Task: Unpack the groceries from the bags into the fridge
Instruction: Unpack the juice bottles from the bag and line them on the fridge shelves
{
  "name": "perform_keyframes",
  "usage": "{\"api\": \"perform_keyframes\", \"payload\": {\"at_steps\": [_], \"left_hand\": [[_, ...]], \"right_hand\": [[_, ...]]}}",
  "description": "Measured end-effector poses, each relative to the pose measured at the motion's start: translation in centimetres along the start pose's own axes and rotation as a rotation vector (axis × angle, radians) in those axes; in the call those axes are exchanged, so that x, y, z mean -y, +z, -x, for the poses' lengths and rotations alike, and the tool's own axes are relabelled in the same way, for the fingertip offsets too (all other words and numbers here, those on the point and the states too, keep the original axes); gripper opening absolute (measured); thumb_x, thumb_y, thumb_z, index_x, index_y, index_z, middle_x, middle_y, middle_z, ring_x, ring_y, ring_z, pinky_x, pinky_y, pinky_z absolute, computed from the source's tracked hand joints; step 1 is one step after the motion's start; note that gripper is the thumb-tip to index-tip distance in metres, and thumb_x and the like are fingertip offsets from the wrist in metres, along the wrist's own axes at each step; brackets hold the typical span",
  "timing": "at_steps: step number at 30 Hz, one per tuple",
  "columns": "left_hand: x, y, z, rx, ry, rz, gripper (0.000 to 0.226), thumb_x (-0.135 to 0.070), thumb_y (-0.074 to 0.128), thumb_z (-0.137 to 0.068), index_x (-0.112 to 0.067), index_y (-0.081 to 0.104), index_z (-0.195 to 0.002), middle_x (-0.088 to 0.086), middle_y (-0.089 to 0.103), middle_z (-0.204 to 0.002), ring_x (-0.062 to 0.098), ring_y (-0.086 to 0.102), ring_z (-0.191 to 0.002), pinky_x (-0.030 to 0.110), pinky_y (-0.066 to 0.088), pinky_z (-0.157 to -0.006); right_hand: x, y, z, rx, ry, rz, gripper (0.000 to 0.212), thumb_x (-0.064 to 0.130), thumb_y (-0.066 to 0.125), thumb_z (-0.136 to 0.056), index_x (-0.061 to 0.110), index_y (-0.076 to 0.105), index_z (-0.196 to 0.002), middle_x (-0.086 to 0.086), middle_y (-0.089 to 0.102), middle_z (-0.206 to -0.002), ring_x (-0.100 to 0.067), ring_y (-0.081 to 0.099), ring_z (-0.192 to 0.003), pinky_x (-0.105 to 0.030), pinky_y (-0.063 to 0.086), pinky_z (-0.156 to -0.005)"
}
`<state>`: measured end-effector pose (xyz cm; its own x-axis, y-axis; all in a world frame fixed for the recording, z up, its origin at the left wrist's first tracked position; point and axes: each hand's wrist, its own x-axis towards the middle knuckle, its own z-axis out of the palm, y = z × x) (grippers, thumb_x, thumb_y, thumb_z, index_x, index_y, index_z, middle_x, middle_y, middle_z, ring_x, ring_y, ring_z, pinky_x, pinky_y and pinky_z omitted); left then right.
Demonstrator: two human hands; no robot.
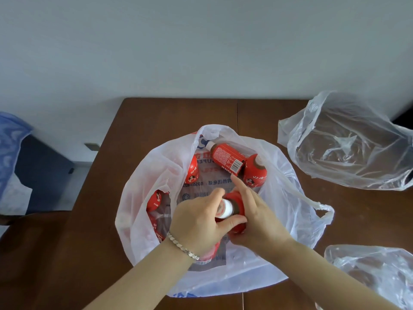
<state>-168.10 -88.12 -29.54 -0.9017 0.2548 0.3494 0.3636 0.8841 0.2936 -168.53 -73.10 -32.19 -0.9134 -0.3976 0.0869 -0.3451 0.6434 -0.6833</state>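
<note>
Both hands inside bag (279, 175) on bench (156, 117): left hand (196, 222) and right hand (257, 218) grip one bottle (232, 206).

Both hands' grip hides most of the red bottle (234, 204).

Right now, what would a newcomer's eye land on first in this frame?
The left hand and right hand meet on a red bottle inside the open white bag at the table's center. More red bottles lie around them, and a clear bag sits at the far right.
</note>
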Motion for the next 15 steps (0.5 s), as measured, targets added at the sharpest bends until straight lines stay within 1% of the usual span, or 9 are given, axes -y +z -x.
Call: {"api": "perform_keyframes", "payload": {"at_steps": [1, 2, 4, 6, 8, 10, 12, 14, 15], "left_hand": [[0.2, -0.2, -0.1, -0.011, 0.024, -0.001, 0.051, -0.064, 0.045, -0.075, -0.016, 0.063, -0.077, -0.011, 0.058, -0.047, 0.004, 0.053, -0.038, 0.011, 0.031, -0.037], [0.4, -0.3, -0.2, -0.018, 0.039, -0.006, 0.047, -0.060, 0.046, -0.077, -0.017, 0.061, -0.071, -0.010, 0.056, -0.045, 0.004, 0.051, -0.036, 0.011, 0.029, -0.037], [0.6, -0.3, -0.3, -0.023, 0.025, -0.012, 0.043, -0.058, 0.046, -0.078, -0.018, 0.058, -0.066, -0.010, 0.053, -0.042, 0.004, 0.049, -0.034, 0.011, 0.029, -0.035], [0.8, -0.1, -0.4, 0.005, -0.032, -0.033, 0.044, -0.060, 0.044, -0.077, -0.019, 0.055, -0.063, -0.010, 0.052, -0.041, 0.003, 0.048, -0.032, 0.013, 0.031, -0.032], [1.0, 0.0, -0.5, 0.007, -0.074, -0.067, 0.046, -0.062, 0.040, -0.076, -0.020, 0.055, -0.063, -0.010, 0.052, -0.040, 0.004, 0.047, -0.030, 0.012, 0.033, -0.030], [1.3, -0.1, -0.6, 0.015, -0.076, -0.088, 0.047, -0.062, 0.038, -0.076, -0.020, 0.056, -0.064, -0.010, 0.053, -0.041, 0.004, 0.048, -0.030, 0.013, 0.035, -0.029], [1.5, -0.2, -0.7, 0.014, -0.049, -0.097, 0.048, -0.062, 0.038, -0.076, -0.020, 0.057, -0.064, -0.010, 0.054, -0.041, 0.005, 0.049, -0.031, 0.013, 0.036, -0.029], [1.7, -0.1, -0.8, 0.019, -0.036, -0.092, 0.048, -0.063, 0.038, -0.077, -0.020, 0.057, -0.065, -0.010, 0.054, -0.042, 0.006, 0.049, -0.031, 0.015, 0.038, -0.028], [1.8, 0.0, -0.9, 0.021, -0.039, -0.089, 0.048, -0.063, 0.038, -0.077, -0.020, 0.057, -0.066, -0.010, 0.054, -0.042, 0.006, 0.049, -0.031, 0.016, 0.040, -0.028]], "right_hand": [[0.1, -0.3, -0.2, 0.019, -0.030, 0.021, 0.114, 0.017, 0.086, -0.057, 0.030, 0.011, -0.141, -0.005, 0.058, -0.121, -0.024, 0.056, -0.113, -0.041, 0.050, -0.096], [0.1, -0.7, -0.5, 0.091, -0.045, 0.044, 0.116, 0.021, 0.086, -0.060, 0.030, 0.007, -0.144, -0.004, 0.055, -0.125, -0.023, 0.053, -0.117, -0.039, 0.047, -0.099], [0.2, -2.2, -1.5, 0.337, -0.053, 0.173, 0.112, 0.031, 0.080, -0.070, 0.029, 0.001, -0.149, 0.000, 0.041, -0.139, -0.019, 0.035, -0.132, -0.033, 0.034, -0.108], [-0.2, -3.6, -3.2, 0.466, -0.084, 0.448, 0.092, 0.026, 0.070, -0.082, 0.028, 0.007, -0.150, 0.002, 0.024, -0.148, -0.018, 0.016, -0.139, -0.034, 0.023, -0.114], [-1.1, -4.7, -5.0, 0.482, -0.072, 0.661, 0.072, 0.013, 0.058, -0.088, 0.026, 0.019, -0.147, 0.001, 0.017, -0.151, -0.020, 0.009, -0.141, -0.037, 0.020, -0.116], [-3.0, -5.1, -6.3, 0.474, -0.018, 0.791, 0.054, 0.010, 0.049, -0.091, 0.021, 0.033, -0.140, -0.001, 0.026, -0.149, -0.020, 0.022, -0.138, -0.034, 0.025, -0.112], [-5.1, -5.5, -7.0, 0.457, 0.102, 0.913, 0.039, 0.010, 0.046, -0.090, 0.015, 0.044, -0.129, -0.005, 0.043, -0.138, -0.021, 0.043, -0.124, -0.032, 0.038, -0.100], [-7.0, -6.2, -7.2, 0.378, 0.309, 0.947, 0.034, 0.013, 0.047, -0.089, 0.013, 0.047, -0.123, -0.006, 0.054, -0.124, -0.023, 0.053, -0.112, -0.033, 0.044, -0.091], [-7.8, -6.4, -7.2, 0.319, 0.398, 0.888, 0.035, 0.015, 0.049, -0.089, 0.013, 0.046, -0.123, -0.007, 0.056, -0.121, -0.024, 0.055, -0.109, -0.034, 0.046, -0.089]]}}
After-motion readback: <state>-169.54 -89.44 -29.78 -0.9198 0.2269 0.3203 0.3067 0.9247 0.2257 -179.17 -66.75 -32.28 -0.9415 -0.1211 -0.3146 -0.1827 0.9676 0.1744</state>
